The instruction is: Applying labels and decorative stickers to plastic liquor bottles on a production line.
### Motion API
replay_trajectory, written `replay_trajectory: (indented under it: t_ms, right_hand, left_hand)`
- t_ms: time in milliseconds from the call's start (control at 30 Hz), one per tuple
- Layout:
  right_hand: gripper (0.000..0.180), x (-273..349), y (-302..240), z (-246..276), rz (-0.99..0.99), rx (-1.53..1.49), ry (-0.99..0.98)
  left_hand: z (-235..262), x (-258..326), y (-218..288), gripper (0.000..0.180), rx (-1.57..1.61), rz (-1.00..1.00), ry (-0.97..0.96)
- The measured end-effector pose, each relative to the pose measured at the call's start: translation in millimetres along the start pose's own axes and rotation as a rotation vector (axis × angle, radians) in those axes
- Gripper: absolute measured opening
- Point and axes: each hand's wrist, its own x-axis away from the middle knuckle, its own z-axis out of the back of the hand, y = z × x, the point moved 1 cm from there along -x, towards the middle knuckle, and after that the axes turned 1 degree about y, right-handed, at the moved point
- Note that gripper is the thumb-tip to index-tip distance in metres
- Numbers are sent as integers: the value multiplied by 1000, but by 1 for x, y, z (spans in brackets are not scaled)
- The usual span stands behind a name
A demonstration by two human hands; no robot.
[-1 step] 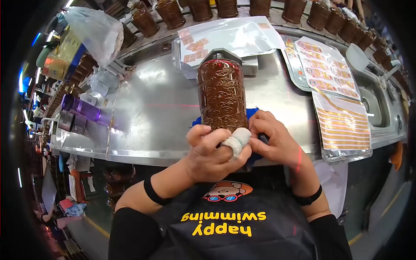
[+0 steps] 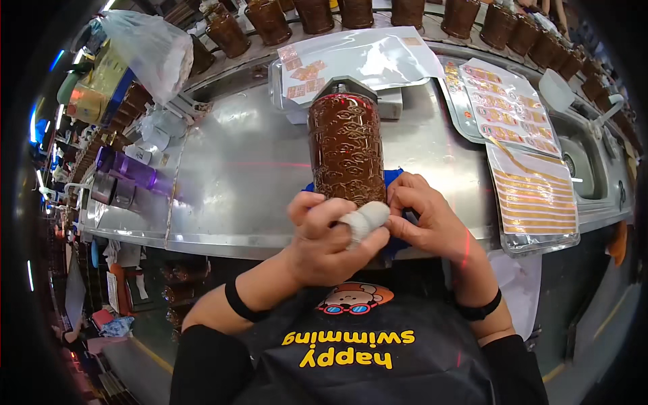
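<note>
A brown bottle (image 2: 346,148) with a raised swirling pattern lies ahead of me, its far end against a dark angular holder (image 2: 344,86). Blue cloth (image 2: 393,177) shows beneath its near end. My left hand (image 2: 331,236) is curled at that near end. A white knit cover (image 2: 368,221) seems to sit on one of its fingers, with the thumb close beside. My right hand (image 2: 428,219) pinches at the bottle's near right edge, its fingertips almost meeting the white cover. Whatever lies between the fingertips of either hand is hidden or too small to name.
Sheets of gold strips (image 2: 536,196) and colourful stickers (image 2: 509,104) lie right, before a sink (image 2: 580,158). A clear sheet with labels (image 2: 358,61) rests behind the holder. Brown bottles (image 2: 314,15) line the back. A purple bottle (image 2: 131,169) and plastic bag (image 2: 148,54) are left.
My left hand has turned slightly, and the white-covered finger has tipped to lie flatter, pointing right. The right hand and the bottle have hardly moved.
</note>
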Motion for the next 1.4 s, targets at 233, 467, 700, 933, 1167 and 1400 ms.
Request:
replay_trajectory:
  t_ms: [233,467,700,933,1167,1400]
  right_hand:
    - [27,-1,1,1,2,17,-32]
    - [27,-3,1,-3,50,30,-12]
    - [29,-2,-3,0,-13,32,-25]
    - [30,-2,-4,-1,-24,57,-29]
    - [37,12,-22,14,-119,-20,140]
    - [35,10,-39,10,-67,-182,453]
  left_hand:
    - [15,23,0,25,-21,202,50]
    - [3,4,2,19,-148,-57,51]
    - [10,52,8,36,7,433,140]
    - [12,29,4,31,-170,206,74]
    - [-6,0,14,25,-220,18,-10]
    - [9,14,3,44,-107,420,57]
